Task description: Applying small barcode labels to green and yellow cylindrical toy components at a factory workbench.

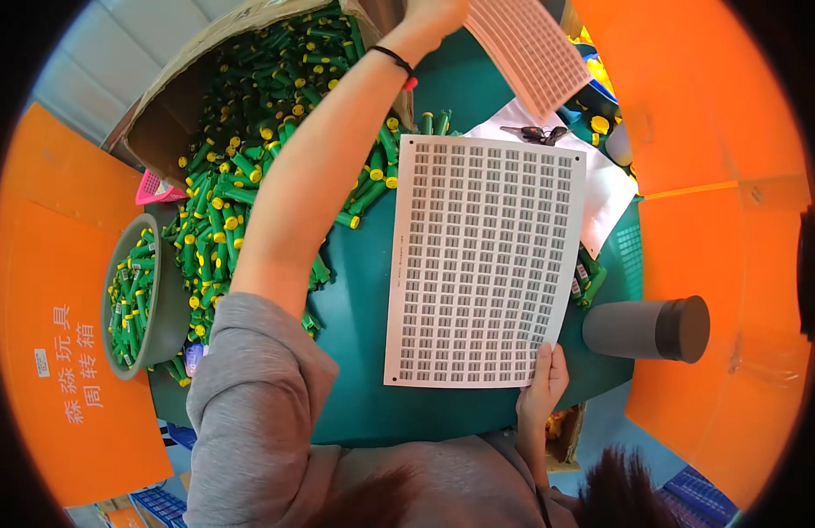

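My left hand (435,16) is at the top edge, stretched out past a heap of green tubes. It grips the side of a pinkish printed sheet (535,55); its fingertips are partly cut off. My right hand (544,380) pinches the lower right corner of a white sticker sheet (397,290), covered in rows of small dark-printed labels. This sheet lies over the green table (346,290), slightly wavy on its right side. Green tubes with yellow ends (218,224) spill from a cardboard box (152,119) onto the table, left of the sheet and beneath my left arm.
On the left, a grey basin (171,304) holds more green tubes, some labelled, near a pink basket (152,188). A grey tumbler (623,329) is at the right. Behind the sheet are white paper (610,198) and a small dark object (537,134). Orange panels (706,264) flank both sides.
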A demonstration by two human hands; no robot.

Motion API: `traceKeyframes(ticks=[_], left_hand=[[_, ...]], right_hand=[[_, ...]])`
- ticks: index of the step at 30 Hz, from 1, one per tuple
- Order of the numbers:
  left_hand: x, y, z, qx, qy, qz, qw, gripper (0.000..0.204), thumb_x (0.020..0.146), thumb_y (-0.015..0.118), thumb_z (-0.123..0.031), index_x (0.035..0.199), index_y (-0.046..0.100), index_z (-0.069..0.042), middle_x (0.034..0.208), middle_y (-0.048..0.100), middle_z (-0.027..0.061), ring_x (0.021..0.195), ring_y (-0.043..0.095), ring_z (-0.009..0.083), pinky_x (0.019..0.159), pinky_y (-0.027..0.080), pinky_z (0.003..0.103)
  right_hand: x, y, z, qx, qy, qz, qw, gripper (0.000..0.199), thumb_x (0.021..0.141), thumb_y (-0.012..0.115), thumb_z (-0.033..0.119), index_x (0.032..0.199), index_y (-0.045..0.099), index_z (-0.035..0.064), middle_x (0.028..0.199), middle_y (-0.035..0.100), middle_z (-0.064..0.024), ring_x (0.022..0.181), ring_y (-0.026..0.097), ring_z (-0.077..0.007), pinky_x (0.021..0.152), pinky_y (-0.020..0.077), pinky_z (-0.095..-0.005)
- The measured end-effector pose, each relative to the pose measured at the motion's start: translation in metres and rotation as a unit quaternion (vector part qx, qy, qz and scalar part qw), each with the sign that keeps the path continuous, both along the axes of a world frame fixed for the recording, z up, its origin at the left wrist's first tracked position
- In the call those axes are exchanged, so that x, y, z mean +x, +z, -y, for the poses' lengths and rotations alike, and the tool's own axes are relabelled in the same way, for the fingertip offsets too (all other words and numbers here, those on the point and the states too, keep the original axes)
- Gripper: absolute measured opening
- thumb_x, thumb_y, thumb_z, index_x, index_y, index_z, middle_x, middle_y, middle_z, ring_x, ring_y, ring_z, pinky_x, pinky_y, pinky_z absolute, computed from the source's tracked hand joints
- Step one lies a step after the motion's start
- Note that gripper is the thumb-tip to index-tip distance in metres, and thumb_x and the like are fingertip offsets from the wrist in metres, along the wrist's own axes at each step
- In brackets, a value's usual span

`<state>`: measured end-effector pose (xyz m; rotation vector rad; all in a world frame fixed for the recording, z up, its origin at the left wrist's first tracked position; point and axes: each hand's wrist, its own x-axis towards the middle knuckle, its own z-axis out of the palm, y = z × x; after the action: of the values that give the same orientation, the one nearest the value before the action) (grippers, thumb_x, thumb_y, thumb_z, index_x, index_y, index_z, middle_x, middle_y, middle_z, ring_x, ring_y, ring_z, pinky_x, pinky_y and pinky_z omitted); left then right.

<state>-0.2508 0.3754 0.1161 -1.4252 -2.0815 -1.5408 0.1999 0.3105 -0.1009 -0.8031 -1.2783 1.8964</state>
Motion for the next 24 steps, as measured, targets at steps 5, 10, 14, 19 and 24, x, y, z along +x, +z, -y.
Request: traceKeyframes(ticks=[5, 10, 14, 19, 24], left_hand=[[0.091, -0.003, 0.055, -0.022, -0.103, -0.223, 0.969, 0.048, 0.091, 0.067, -0.043, 0.112, 0.067, 0.0, 0.099, 0.071, 0.0129, 0.089, 0.068, 0.0237, 0.08, 0.052, 0.034], [0.177, 0.006, 0.178, -0.446, -0.271, -0.141, 0.841, 0.038, 0.086, 0.074, -0.03, 0.112, 0.069, -0.002, 0.099, 0.071, 0.0142, 0.09, 0.068, 0.0308, 0.077, 0.052, 0.038], [0.161, -0.02, 0.273, -0.404, -0.232, -0.07, 0.882, 0.029, 0.089, 0.071, -0.029, 0.089, 0.069, -0.001, 0.073, 0.067, 0.011, 0.07, 0.067, 0.024, 0.061, 0.049, 0.037], [0.222, -0.071, 0.37, -0.223, 0.013, 0.365, 0.904, 0.023, 0.094, 0.069, -0.022, 0.101, 0.07, 0.0, 0.084, 0.068, -0.0017, 0.074, 0.058, 0.0029, 0.063, 0.046, 0.021], [0.3, -0.148, 0.422, -0.154, 0.019, 0.469, 0.869, 0.029, 0.097, 0.064, -0.02, 0.117, 0.065, 0.002, 0.1, 0.071, 0.004, 0.092, 0.064, 0.008, 0.079, 0.052, 0.024]], right_hand=[[0.003, 0.007, -0.002, 0.092, 0.102, 0.067, 0.988, 0.021, 0.103, 0.052, 0.012, 0.106, 0.063, -0.0047, 0.086, 0.062, 0.0006, 0.075, 0.051, -0.0021, 0.065, 0.0407, -0.019], [-0.015, 0.052, -0.028, 0.238, 0.268, 0.105, 0.928, 0.023, 0.096, 0.064, 0.017, 0.105, 0.066, -0.0045, 0.086, 0.062, 0.0005, 0.075, 0.051, -0.0044, 0.066, 0.0394, -0.0198], [-0.055, 0.075, -0.024, 0.264, 0.191, -0.002, 0.945, 0.037, 0.094, 0.066, 0.02, 0.121, 0.06, -0.0049, 0.113, 0.066, -0.0088, 0.103, 0.06, -0.0126, 0.09, 0.0457, -0.0257], [-0.062, 0.079, 0.013, 0.153, 0.327, 0.007, 0.932, 0.052, 0.092, 0.068, 0.011, 0.137, 0.046, -0.0056, 0.122, 0.064, -0.0111, 0.113, 0.06, -0.0173, 0.097, 0.0453, -0.0292], [-0.099, 0.089, 0.016, 0.305, 0.31, 0.076, 0.897, 0.018, 0.093, 0.067, 0.007, 0.106, 0.07, -0.0036, 0.096, 0.071, -0.0045, 0.085, 0.063, -0.0075, 0.077, 0.0487, -0.0202]])
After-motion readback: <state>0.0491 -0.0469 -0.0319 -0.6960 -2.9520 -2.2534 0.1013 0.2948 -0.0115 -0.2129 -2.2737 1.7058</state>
